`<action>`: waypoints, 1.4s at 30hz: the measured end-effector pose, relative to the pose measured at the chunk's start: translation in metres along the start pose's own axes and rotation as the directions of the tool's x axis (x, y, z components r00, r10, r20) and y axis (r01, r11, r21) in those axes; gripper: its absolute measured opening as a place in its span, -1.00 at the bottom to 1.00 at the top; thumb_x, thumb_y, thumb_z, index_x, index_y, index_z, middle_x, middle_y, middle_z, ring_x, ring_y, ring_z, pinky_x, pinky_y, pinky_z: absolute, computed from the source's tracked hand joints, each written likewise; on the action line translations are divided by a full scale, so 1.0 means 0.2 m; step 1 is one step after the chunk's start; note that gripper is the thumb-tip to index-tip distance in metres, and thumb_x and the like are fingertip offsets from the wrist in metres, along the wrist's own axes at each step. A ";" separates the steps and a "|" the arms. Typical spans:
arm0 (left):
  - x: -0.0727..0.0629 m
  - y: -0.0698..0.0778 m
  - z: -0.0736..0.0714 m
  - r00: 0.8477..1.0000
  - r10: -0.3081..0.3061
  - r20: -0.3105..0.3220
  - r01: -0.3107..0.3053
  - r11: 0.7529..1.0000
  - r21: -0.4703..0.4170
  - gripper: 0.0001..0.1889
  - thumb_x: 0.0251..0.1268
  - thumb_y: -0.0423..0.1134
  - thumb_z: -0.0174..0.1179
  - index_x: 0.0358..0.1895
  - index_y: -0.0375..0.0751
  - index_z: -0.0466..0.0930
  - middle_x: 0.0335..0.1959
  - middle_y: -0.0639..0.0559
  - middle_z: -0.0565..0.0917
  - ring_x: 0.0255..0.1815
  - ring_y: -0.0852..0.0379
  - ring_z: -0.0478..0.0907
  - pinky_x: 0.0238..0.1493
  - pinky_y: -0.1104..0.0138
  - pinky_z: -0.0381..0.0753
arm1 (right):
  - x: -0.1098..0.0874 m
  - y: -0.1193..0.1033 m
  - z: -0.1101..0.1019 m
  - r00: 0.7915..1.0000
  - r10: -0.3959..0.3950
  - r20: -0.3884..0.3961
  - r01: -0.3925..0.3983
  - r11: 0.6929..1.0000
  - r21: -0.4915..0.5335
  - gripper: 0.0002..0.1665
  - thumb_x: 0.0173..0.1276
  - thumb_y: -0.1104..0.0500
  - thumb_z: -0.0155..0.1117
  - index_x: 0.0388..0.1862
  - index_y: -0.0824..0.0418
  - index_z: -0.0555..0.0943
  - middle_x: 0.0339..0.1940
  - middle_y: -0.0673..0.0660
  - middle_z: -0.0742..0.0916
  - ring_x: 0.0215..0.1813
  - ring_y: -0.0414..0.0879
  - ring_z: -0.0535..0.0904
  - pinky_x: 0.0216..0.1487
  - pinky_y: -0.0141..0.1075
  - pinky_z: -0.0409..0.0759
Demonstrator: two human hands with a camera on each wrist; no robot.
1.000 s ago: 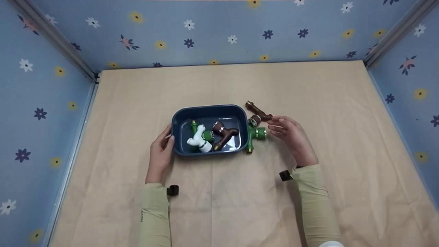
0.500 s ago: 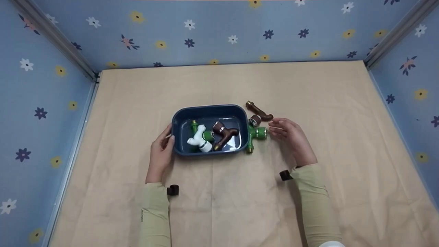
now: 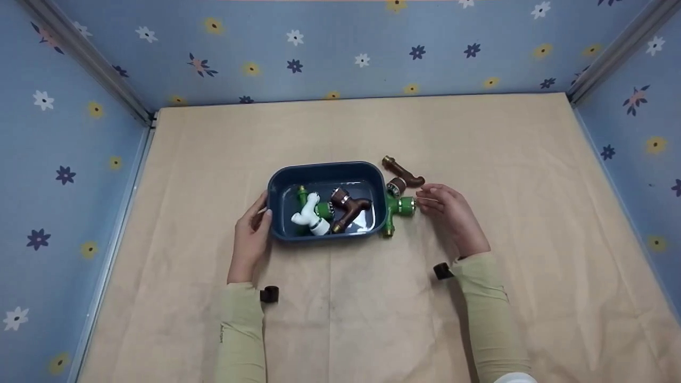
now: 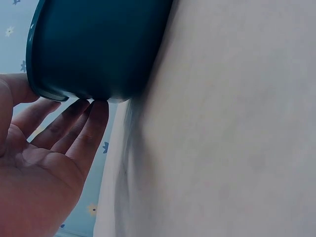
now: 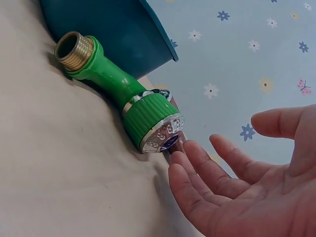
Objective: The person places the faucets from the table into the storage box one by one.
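A dark blue rectangular basin (image 3: 327,173) stands mid-table, holding a white tap (image 3: 307,215), a green tap (image 3: 323,210) partly under it, and a brown tap (image 3: 351,209). My left hand (image 3: 250,234) touches the basin's left end. In the left wrist view its fairly straight fingers (image 4: 91,131) meet the outer wall, the thumb at the rim. Against the right end lies another green tap (image 3: 393,206), with a second brown tap (image 3: 405,174) just behind. My right hand (image 3: 458,218) is held beside these two, fingers relaxed, gripping nothing; in the right wrist view its fingertips are near the green tap's knob (image 5: 153,123).
A beige cloth (image 3: 330,319) covers the table. Blue flowered panels (image 3: 330,53) rise along its back and both sides. Each sleeved forearm carries a small black wrist camera, the left one (image 3: 270,294) and the right one (image 3: 442,271) above the cloth.
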State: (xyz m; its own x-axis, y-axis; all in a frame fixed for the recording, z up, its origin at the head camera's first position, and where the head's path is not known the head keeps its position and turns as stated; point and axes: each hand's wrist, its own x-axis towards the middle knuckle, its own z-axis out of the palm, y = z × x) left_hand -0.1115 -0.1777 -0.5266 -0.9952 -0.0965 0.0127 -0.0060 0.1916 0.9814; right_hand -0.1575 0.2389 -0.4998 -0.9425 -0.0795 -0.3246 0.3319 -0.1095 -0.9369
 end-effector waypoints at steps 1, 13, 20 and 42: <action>0.00 0.01 0.00 1.000 -0.001 0.004 0.001 1.000 -0.004 -0.53 0.49 -0.32 -0.03 0.42 -0.08 0.29 0.37 0.02 0.36 0.26 0.07 0.40 0.27 0.31 0.35 | 0.00 0.00 0.00 1.000 0.001 0.001 -0.001 1.000 0.000 -0.54 0.55 0.21 -0.14 0.24 0.53 0.33 0.18 0.49 0.50 0.14 0.19 0.53 0.25 -0.02 0.41; -0.04 0.15 0.00 0.999 0.020 0.029 -0.020 1.000 0.010 -0.53 0.47 -0.40 -0.04 0.40 -0.33 0.24 0.38 -0.14 0.33 0.28 -0.02 0.36 0.24 0.33 0.37 | -0.01 0.01 0.01 1.000 -0.011 0.023 0.011 1.000 0.002 -0.57 0.56 0.18 -0.12 0.19 0.52 0.36 0.16 0.47 0.53 0.18 0.17 0.50 0.27 -0.03 0.39; -0.03 0.14 0.00 0.999 0.033 0.028 -0.032 0.999 -0.012 -0.53 0.46 -0.41 -0.03 0.39 -0.33 0.25 0.36 -0.16 0.35 0.26 -0.04 0.38 0.19 0.38 0.40 | 0.00 0.02 0.02 0.999 0.023 0.031 -0.023 1.000 -0.015 -0.54 0.55 0.22 -0.15 0.25 0.55 0.31 0.19 0.49 0.49 0.14 0.13 0.52 0.29 -0.06 0.37; 0.00 0.00 0.00 1.000 0.011 -0.007 -0.011 1.000 -0.001 -0.54 0.49 -0.27 -0.02 0.41 -0.06 0.30 0.35 0.09 0.38 0.23 0.13 0.41 0.26 0.31 0.36 | -0.02 0.00 0.09 0.999 0.031 0.035 -0.030 0.999 -0.023 -0.55 0.52 0.26 -0.07 0.24 0.55 0.32 0.11 0.38 0.51 0.05 0.06 0.53 0.28 -0.04 0.37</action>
State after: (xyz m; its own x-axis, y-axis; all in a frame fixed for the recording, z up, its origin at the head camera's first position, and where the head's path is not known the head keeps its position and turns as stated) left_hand -0.1112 -0.1772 -0.5268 -0.9945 -0.1015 0.0253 0.0054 0.1919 0.9814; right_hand -0.1536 0.2205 -0.4969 -0.9298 -0.1172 -0.3490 0.3595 -0.0841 -0.9294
